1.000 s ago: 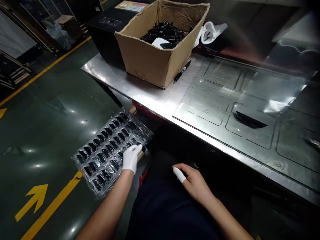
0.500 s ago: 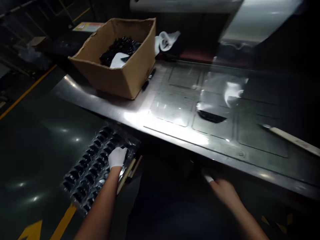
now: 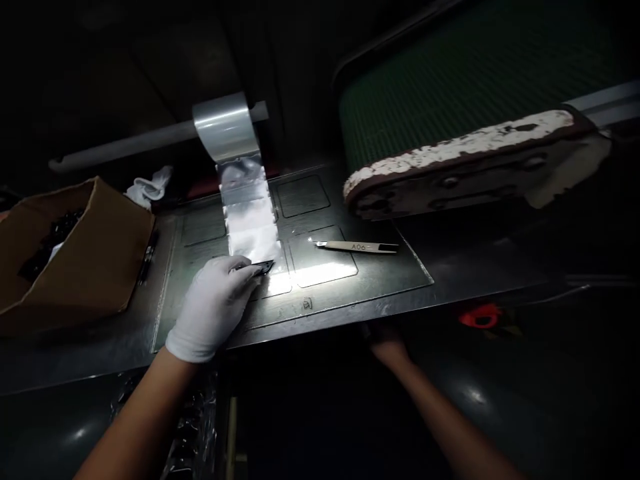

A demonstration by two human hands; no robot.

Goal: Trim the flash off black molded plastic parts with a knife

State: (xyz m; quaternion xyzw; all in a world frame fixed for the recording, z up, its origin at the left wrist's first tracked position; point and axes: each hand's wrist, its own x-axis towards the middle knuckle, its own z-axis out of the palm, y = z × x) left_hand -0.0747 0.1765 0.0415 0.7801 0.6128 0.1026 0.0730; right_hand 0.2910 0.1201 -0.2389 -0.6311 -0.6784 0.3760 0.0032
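My left hand [image 3: 213, 303], in a white glove, pinches a small black part [image 3: 263, 267] at the lower end of a clear film strip [image 3: 250, 217]. The strip comes down from a film roll [image 3: 226, 125] on a bar and lies over the metal worktop [image 3: 370, 293]. To the right of the strip, tweezers [image 3: 357, 247] marked A06 rest on the worktop. Below the worktop's front edge is my right hand [image 3: 385, 341], dark, with its fingers mostly hidden in shadow.
At the left stands a cardboard box [image 3: 125, 247] with black pieces inside, a white cloth [image 3: 150, 188] behind it. A green-belted conveyor [image 3: 475, 157] overhangs the right side. A tray of black parts [image 3: 187, 433] sits below the front edge. Something red [image 3: 481, 316] is at lower right.
My left hand has moved from the tray of black parts up to the worktop and now holds a black part at the film. The view has swung right. My right hand remains below the edge.
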